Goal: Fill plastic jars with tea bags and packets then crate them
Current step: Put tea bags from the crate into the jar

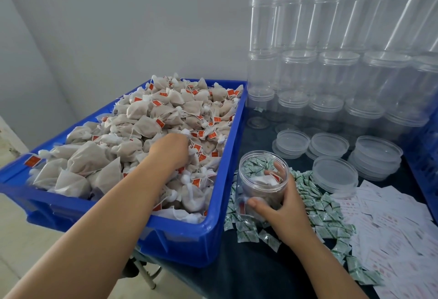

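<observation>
A small packing workroom — stacked empty jars (336,71), a blue crate (208,234) of tea bags (142,121).

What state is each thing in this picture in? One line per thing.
Blue crate: heaped with tea bags.
Held jar: open, partly filled.
Left hand: reaching into the tea bags.
Right hand: gripping the jar.
Stacked jars: empty.
Lids: off.

Bright even light; wide-angle edge distortion; soft shadows.

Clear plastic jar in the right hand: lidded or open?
Open. The clear plastic jar has no lid on its mouth; tea bags show inside, and the right hand grips its side.
</observation>
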### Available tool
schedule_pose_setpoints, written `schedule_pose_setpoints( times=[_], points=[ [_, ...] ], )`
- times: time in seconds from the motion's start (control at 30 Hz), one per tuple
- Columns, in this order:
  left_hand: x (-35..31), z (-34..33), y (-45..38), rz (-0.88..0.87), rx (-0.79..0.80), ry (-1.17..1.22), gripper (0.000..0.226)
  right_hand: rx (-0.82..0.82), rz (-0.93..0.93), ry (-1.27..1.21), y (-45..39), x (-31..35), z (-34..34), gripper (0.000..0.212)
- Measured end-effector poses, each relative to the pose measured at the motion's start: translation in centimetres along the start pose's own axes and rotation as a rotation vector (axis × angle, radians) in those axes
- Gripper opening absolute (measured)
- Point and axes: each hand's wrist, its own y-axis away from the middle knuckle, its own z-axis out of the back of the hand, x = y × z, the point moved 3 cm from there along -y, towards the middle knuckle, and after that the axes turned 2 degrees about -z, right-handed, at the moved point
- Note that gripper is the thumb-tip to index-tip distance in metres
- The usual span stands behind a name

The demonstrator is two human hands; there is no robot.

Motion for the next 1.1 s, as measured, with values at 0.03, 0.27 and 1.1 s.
schedule_pose_setpoints(
  times=[0.03, 0.27, 1.1],
  points=[
    [-0.1, 0.1, 0.1, -0.004, -0.015, 0.033, 0.023, 0.000, 0.001, 0.002, 0.0, 0.0, 0.0, 0.080],
    [-0.7, 1.3, 0.8, -0.040, -0.171, 0.286, 0.021, -0.003, -0.007, -0.002, 0.1, 0.1, 0.1, 0.080],
    [-7.5, 6.1, 4.4, -0.552, -0.147, 0.918, 0.017, -0.012, -0.034, 0.014, -0.2, -0.8, 0.2, 0.083]
  ],
)
